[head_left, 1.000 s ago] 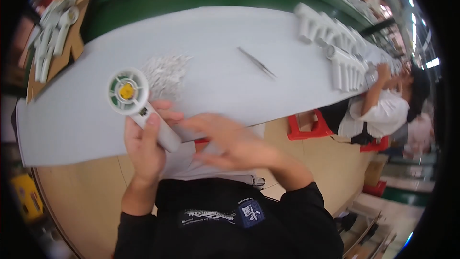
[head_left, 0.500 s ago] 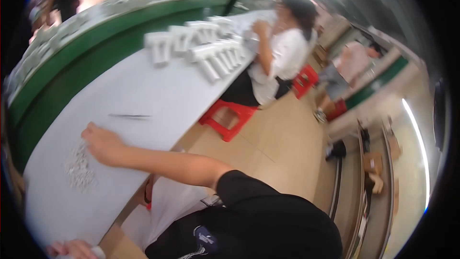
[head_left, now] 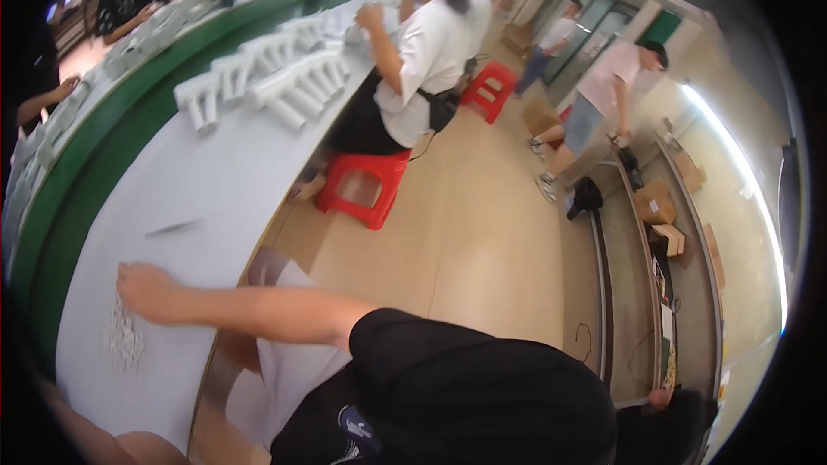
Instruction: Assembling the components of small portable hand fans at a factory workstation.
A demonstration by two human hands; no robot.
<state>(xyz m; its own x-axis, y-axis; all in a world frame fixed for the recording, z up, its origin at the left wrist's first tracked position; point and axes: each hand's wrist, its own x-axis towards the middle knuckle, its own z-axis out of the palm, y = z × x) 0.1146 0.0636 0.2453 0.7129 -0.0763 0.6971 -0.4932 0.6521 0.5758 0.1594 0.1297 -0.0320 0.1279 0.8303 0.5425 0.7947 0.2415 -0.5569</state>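
Just nearer the person than the pile of small white pieces, the left hand is cut off, its grip impossible to tell; the pile lies lengthwise toward the person. At its far end, the right hand is curled, fingers bunched, any held piece hidden. Beyond the pile, blurred tweezers lie nearly crosswise, tip direction unclear.

Head-worn fisheye, looking down over worktable and floor
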